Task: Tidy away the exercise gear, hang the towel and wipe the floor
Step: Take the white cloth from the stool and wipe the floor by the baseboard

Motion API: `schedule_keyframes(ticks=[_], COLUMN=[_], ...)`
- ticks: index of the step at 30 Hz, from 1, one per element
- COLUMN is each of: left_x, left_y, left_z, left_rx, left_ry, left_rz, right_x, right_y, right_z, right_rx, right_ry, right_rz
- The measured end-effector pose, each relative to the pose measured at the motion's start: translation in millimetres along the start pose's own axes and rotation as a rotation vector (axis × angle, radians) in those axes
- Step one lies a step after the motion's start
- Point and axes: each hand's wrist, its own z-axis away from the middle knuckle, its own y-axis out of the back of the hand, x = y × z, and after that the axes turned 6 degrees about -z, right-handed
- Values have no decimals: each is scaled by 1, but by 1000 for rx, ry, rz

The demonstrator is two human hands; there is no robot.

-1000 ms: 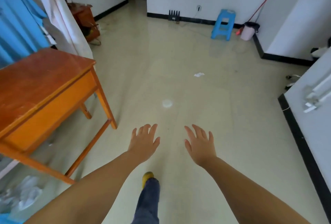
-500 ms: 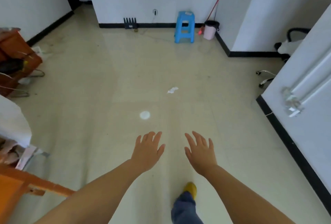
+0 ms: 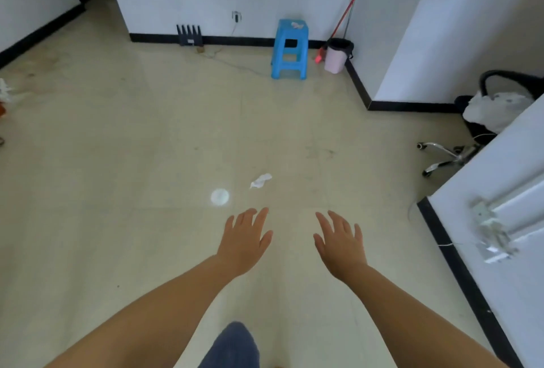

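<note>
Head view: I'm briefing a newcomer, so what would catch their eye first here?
Two bare hands, the left hand and the right hand, stretch forward open and empty over the pale glossy floor. Just ahead of them lies a crumpled white tissue scrap. Against the far wall stands a bright blue plastic stool, beside a pink bin.

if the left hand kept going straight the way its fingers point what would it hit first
Probably the crumpled white tissue on the floor, just beyond the left hand and its fingertips. Depth is unclear; the hand looks raised above the floor.
</note>
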Motion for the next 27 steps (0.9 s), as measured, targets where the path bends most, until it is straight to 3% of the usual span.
schedule_keyframes(ticks=[6, 16, 21, 27], left_x=[-44, -137, -146, -165], left_y=[-8, 40, 33, 29], left_z=[-153, -433, -548, -726], left_rx=[32, -23, -62, -114], left_ry=[-19, -22, -91, 30], left_rz=[12, 12, 6, 34], right_x=[-2, -25, -2, 45], right_y=[22, 103, 112, 158], right_z=[-151, -421, -535, -704], right_rx=[-9, 81, 45, 20], right_ry=[34, -26, -27, 13], right_rz=[-1, -85, -46, -16])
